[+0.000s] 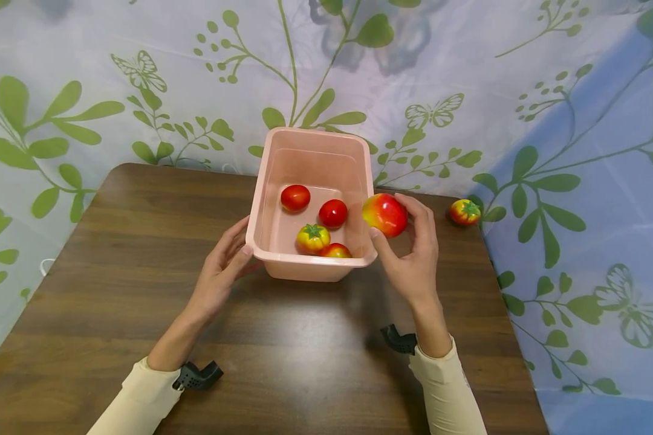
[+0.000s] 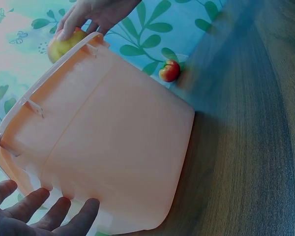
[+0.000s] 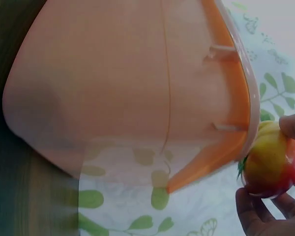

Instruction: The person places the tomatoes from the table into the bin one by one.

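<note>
Right hand [image 1: 413, 254] grips a red-yellow tomato [image 1: 384, 214] at the right rim of the pink tub [image 1: 310, 257], mid-table [image 1: 114, 272]. Left hand [image 1: 225, 266], fingers relaxed, rests against the tub's near-left corner. Four tomatoes [image 1: 321, 226] lie inside; a fifth tomato [image 1: 465, 212] sits at the table's far-right edge.

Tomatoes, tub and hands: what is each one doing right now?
Pink tub: upright on the table, open on top, four tomatoes inside.
Tomatoes in the tub: lying loose on the bottom.
Big tomato: held up at the tub's right rim.
Small tomato: lying alone near the table's far right edge.
Left hand: touches the tub's left side, thumb on the rim.
Right hand: grips the big tomato.
</note>
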The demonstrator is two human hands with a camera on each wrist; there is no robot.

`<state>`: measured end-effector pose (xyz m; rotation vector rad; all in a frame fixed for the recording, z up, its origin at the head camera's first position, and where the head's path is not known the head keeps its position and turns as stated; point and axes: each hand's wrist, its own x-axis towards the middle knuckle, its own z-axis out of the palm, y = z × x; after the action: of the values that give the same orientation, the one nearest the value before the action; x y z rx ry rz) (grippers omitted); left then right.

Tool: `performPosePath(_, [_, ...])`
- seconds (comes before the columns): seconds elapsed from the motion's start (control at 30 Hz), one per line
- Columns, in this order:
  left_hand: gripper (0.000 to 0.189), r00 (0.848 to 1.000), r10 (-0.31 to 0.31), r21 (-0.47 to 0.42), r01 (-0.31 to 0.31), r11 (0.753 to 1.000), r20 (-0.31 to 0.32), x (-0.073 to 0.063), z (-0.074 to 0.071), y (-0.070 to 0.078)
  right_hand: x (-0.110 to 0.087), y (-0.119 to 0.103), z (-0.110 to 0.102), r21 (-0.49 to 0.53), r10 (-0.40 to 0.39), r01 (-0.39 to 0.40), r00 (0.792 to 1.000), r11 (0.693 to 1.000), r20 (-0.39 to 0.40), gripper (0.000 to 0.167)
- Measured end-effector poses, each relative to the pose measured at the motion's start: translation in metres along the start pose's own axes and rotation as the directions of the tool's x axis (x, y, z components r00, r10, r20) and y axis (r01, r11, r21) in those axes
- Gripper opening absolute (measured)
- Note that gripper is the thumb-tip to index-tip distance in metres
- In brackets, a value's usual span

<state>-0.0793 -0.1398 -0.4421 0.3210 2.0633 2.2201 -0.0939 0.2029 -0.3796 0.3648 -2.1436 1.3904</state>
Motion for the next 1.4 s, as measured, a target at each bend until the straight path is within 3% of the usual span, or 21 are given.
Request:
performPosePath(0.4, [0.056, 1.000, 0.006, -0.025, -0.006, 1.000, 0.006, 0.001, 0.003, 0.001, -0.004, 0.002, 0.010, -0.020, -0.027, 0.028, 0.996, 0.999, 0.089, 0.071])
performPosePath(0.9, [0.056, 1.000, -0.012, -0.001, 0.012, 1.000, -0.007, 0.002, 0.002, 0.003, -0.005, 0.006, 0.010, -0.001, -0.041, 0.042, 0.998, 0.999, 0.049, 0.066])
performPosePath(1.2, [0.056, 0.999, -0.032, 0.014, 0.033, 0.999, -0.013, 0.002, 0.001, 0.004, -0.001, 0.015, -0.002, -0.014, -0.044, 0.044, 0.999, 0.999, 0.027, 0.066])
performPosePath(1.4, [0.056, 0.999, -0.032, 0.009, 0.032, 0.999, -0.014, 0.003, 0.001, 0.004, 0.005, -0.003, -0.010, -0.016, -0.025, 0.025, 1.000, 1.000, -0.011, 0.060])
